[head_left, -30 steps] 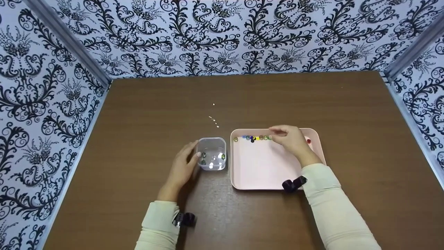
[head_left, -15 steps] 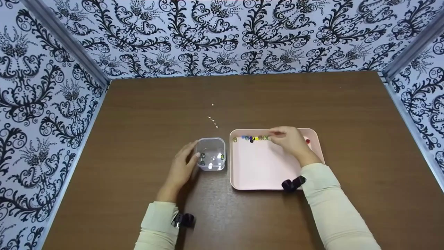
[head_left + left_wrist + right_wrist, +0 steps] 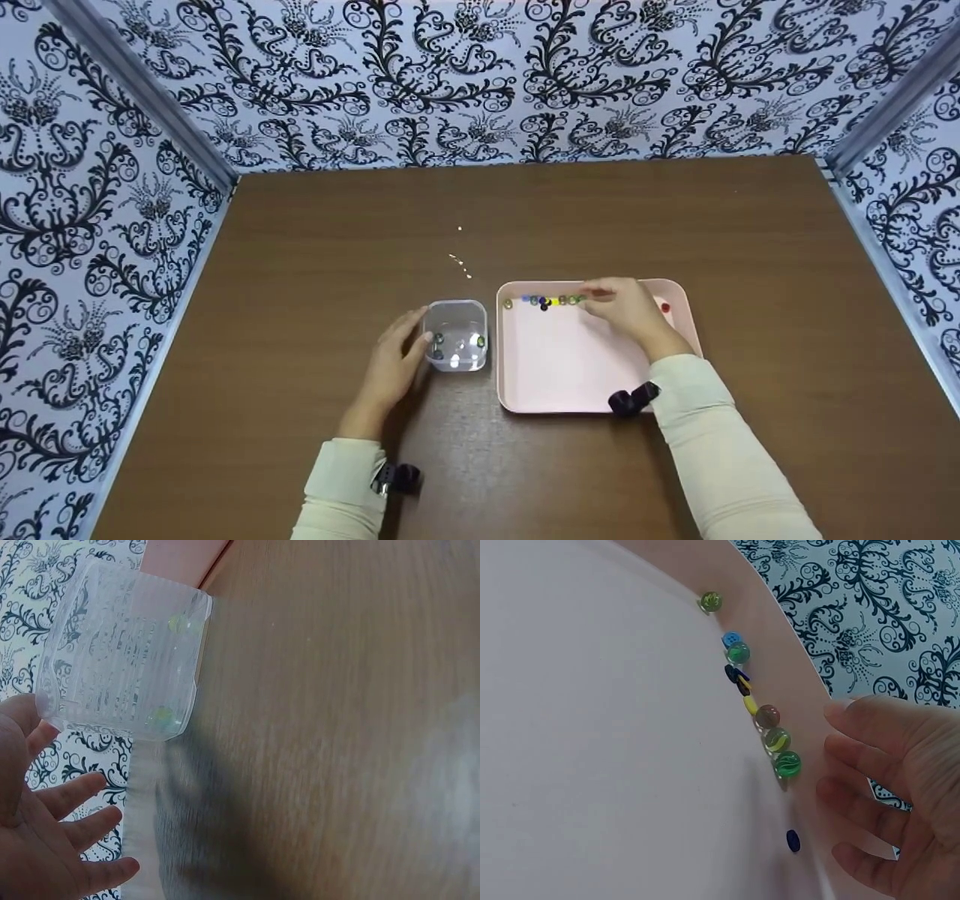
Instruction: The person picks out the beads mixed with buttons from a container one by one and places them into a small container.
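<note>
At lower centre, the left hand [image 3: 390, 362], fingers spread, touches a clear tub [image 3: 457, 322]; right of centre, over a pink tray [image 3: 562, 360], the right hand [image 3: 628, 307], fingers parted and holding nothing visible, is nearer the marbles [image 3: 778, 739], rowed leftward along the tray's far side.

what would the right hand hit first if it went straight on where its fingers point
Likely the green swirled glass marble in the pink rectangular tray, just ahead of the right hand; the hand's height is unclear, so it might pass above.
</note>
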The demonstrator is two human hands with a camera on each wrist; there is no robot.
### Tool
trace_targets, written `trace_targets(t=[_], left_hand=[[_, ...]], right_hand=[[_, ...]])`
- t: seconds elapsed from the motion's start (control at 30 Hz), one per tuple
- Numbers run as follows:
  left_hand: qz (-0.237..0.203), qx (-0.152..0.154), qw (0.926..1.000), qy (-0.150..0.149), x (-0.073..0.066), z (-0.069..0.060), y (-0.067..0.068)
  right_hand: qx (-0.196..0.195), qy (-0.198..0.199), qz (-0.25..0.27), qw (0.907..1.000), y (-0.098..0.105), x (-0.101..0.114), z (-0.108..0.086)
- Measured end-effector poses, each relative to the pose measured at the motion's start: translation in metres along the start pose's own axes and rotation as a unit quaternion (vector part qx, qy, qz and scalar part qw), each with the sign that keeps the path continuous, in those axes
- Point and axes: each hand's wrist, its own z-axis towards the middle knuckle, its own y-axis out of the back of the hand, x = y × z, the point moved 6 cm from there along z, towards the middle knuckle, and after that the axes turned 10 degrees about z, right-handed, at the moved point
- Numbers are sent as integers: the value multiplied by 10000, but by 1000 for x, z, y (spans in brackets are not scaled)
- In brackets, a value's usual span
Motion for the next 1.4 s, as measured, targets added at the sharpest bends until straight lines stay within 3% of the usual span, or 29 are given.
trace_targets(t=[0.33, 0.63, 1.4], left_hand=[[44, -34, 10000, 12, 1, 0, 0], [-58, -83, 9999, -50, 1, 0, 0], [3, -100, 9999, -47, 2, 1, 0]], right_hand=[[-1, 229, 20, 9997, -3, -2, 0], [15, 142, 33, 9999, -4, -4, 0], [-132, 392, -364, 9985, -8, -6, 2]])
